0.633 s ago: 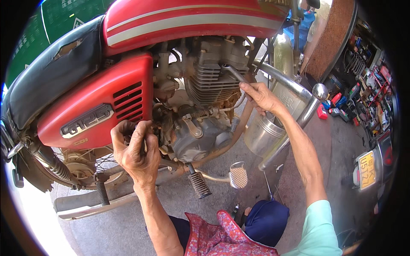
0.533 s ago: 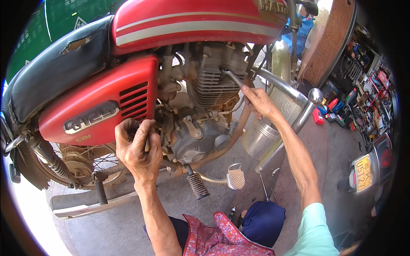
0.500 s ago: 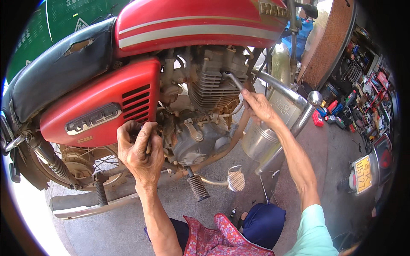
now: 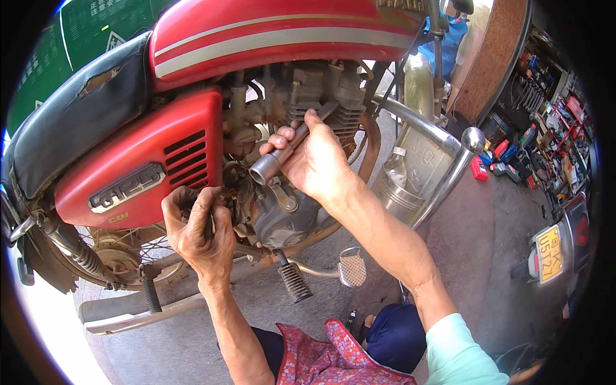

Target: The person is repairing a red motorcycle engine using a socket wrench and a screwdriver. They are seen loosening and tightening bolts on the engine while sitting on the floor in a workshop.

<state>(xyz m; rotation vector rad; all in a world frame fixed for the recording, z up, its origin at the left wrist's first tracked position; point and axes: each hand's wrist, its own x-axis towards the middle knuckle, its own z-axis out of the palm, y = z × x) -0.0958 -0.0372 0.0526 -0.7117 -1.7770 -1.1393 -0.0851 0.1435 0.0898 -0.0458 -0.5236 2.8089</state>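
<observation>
In my right hand [image 4: 324, 160] is a grey metal tubular socket wrench [image 4: 277, 158], held across the front of the engine's finned cylinder [image 4: 350, 117]. Its hollow round end points down and left, toward my other hand. The fingers are wrapped round the shaft, with the thumb along the top. My left hand [image 4: 202, 240] is closed in a pinch beside the lower right corner of the red side cover [image 4: 138, 157]. What its fingers hold, if anything, is hidden. Below and between the hands lies the grey engine casing [image 4: 282, 221].
A red fuel tank [image 4: 282, 42] and a torn black seat [image 4: 83, 102] top the motorcycle. A chrome guard bar [image 4: 443, 183] with a ball end juts out at right. The footrest [image 4: 295, 282] and pedal [image 4: 352, 268] stick out toward me. Tools [image 4: 513, 151] clutter the floor at far right.
My right hand has drawn the socket wrench away from the cylinder head and turned it, moving left. My left hand stays pinched, shifted slightly left in view along with the motorcycle.
</observation>
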